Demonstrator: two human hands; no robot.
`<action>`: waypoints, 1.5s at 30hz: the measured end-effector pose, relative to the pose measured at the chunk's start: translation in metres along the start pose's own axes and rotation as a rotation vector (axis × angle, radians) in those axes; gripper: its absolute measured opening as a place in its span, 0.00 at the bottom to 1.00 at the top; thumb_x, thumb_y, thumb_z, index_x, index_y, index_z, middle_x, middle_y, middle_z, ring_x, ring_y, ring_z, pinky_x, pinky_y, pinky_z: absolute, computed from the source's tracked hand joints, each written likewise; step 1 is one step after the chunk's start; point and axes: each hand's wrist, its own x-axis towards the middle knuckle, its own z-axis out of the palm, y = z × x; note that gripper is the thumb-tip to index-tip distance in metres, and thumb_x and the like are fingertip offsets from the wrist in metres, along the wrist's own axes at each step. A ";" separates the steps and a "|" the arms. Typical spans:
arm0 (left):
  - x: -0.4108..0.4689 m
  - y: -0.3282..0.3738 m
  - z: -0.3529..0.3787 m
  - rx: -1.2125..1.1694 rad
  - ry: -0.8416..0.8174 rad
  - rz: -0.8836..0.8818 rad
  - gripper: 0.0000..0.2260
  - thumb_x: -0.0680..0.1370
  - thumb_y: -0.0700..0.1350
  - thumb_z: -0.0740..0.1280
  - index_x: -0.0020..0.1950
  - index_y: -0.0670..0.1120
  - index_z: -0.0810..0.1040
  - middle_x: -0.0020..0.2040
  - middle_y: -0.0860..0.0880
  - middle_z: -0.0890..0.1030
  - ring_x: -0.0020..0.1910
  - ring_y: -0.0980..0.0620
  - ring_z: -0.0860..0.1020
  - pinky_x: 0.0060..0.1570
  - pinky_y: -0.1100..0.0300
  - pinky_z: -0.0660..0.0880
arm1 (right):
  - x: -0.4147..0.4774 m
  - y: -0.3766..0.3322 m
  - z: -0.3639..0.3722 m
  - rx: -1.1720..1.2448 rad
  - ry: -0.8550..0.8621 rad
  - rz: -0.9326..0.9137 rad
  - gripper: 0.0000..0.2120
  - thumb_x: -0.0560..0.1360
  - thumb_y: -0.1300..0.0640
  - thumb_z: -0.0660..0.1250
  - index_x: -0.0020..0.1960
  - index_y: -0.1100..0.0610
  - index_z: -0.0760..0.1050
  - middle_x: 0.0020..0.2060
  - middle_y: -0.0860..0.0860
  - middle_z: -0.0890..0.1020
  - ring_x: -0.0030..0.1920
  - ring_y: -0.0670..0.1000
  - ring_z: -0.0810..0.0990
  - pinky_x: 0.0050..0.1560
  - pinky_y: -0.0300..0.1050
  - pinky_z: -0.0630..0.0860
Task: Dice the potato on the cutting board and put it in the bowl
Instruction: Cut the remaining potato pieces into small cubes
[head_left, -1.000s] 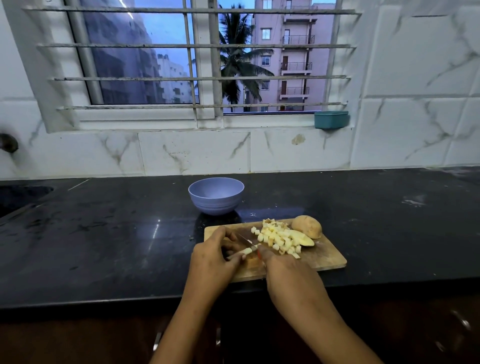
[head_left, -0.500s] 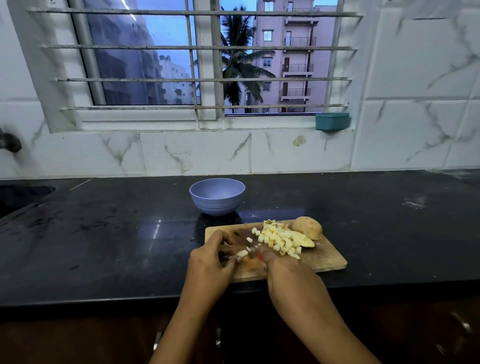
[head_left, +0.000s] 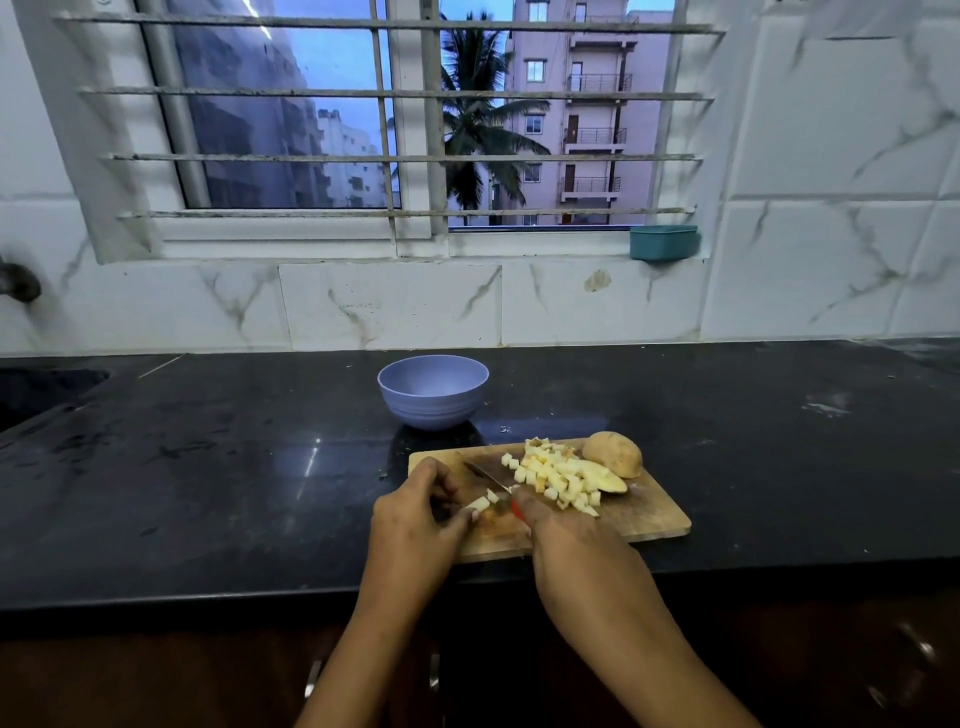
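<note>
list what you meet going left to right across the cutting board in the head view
left hand → potato strip it holds → pile of diced potato → unpeeled potato half

Single head view, wide-angle, looking forward-down over countertop (head_left: 208, 467) toward window (head_left: 395, 119).
</note>
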 end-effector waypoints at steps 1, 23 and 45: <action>0.000 0.000 0.000 0.013 0.005 -0.001 0.16 0.66 0.40 0.77 0.37 0.53 0.70 0.35 0.56 0.78 0.39 0.62 0.77 0.37 0.75 0.69 | -0.003 0.000 0.000 0.020 0.006 -0.004 0.28 0.81 0.62 0.53 0.77 0.44 0.52 0.60 0.51 0.76 0.59 0.53 0.75 0.51 0.46 0.72; 0.000 -0.003 0.001 -0.008 0.002 -0.029 0.14 0.68 0.36 0.73 0.37 0.51 0.71 0.34 0.57 0.78 0.39 0.64 0.79 0.37 0.75 0.70 | -0.007 -0.006 0.011 0.009 -0.052 -0.009 0.28 0.82 0.59 0.54 0.77 0.43 0.49 0.57 0.51 0.77 0.56 0.53 0.77 0.44 0.45 0.68; 0.014 -0.002 0.008 0.038 -0.090 -0.130 0.15 0.69 0.43 0.75 0.38 0.52 0.69 0.36 0.54 0.81 0.41 0.59 0.79 0.42 0.67 0.73 | 0.003 0.027 0.007 -0.041 0.028 0.152 0.28 0.81 0.61 0.51 0.77 0.42 0.49 0.54 0.51 0.76 0.52 0.51 0.77 0.41 0.45 0.70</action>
